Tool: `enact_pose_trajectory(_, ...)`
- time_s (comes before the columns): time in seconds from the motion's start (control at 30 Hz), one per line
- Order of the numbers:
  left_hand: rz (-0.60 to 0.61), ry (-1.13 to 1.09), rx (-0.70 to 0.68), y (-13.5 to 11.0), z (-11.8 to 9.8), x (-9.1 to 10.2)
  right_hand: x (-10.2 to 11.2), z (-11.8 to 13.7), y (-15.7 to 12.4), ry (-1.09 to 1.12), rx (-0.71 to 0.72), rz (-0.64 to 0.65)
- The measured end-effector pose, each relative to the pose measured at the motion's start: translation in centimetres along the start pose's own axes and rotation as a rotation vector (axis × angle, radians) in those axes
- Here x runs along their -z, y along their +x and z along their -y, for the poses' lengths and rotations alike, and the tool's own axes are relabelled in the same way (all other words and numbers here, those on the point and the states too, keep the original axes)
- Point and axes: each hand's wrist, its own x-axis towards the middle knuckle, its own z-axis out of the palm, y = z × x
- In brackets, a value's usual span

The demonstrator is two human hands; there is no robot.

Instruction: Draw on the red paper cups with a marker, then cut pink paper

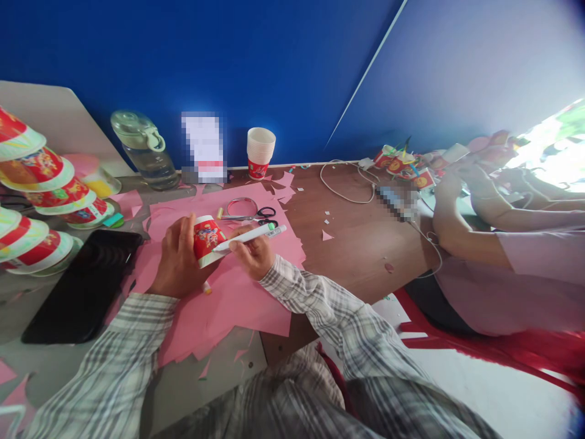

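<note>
Evidently, a red printed paper cup point(206, 236) was grasped in the left hand point(176, 259) while a white marker point(249, 236) was pinched in the right hand point(255, 253).
The cup was held tilted over pink paper point(247, 299), with the marker's tip set at its side. By the blue wall point(256, 67), a lidded bottle point(153, 166) was partly filled with clear liquid; beside it, white cups point(261, 146) were nested in a stack, red print being shown on the lowest. At the left, red-printed cups point(48, 174) were piled up. Their lettering was too small to be read; a pale panel point(204, 143) was pixelated.
</note>
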Motion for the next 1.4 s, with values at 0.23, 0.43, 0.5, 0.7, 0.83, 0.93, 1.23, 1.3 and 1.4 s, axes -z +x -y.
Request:
enact_pose_trajectory(0.23, 0.012, -0.013, 0.003, 0.01, -0.08, 0.20, -0.10, 0.03, -0.02, -0.024, -0.005, 0.019)
enact_pose_trajectory(0.43, 0.020, -0.004, 0.015, 0.01, -0.12, 0.11, 0.27, 0.37, 0.08, 0.027, -0.014, 0.035)
enact_pose_trajectory(0.5, 0.012, -0.002, 0.017, -0.03, -0.04, 0.03, 0.31, 0.52, 0.10, 0.058, -0.026, 0.032)
enact_pose_trajectory(0.7, 0.016, -0.013, -0.002, -0.13, 0.24, -0.07, 0.20, 0.46, 0.11, 0.048, -0.044, 0.023)
enact_pose_trajectory(0.83, 0.004, -0.012, -0.006, -0.08, 0.16, 0.03, 0.12, 0.33, 0.14, 0.002, -0.026, 0.044)
enact_pose_trajectory(0.93, 0.014, -0.020, 0.004, -0.03, 0.05, 0.13, 0.04, 0.22, 0.11, -0.016, -0.034, 0.063)
enact_pose_trajectory(1.23, 0.014, -0.022, -0.001, -0.03, 0.19, 0.05, -0.15, -0.19, -0.04, -0.041, -0.010, 0.025)
enact_pose_trajectory(1.3, 0.016, -0.013, -0.007, -0.05, 0.22, 0.01, -0.07, -0.12, 0.01, -0.051, 0.001, 0.028)
enact_pose_trajectory(1.4, 0.012, 0.004, -0.009, -0.09, 0.24, -0.07, 0.12, 0.09, 0.13, -0.048, -0.001, 0.056)
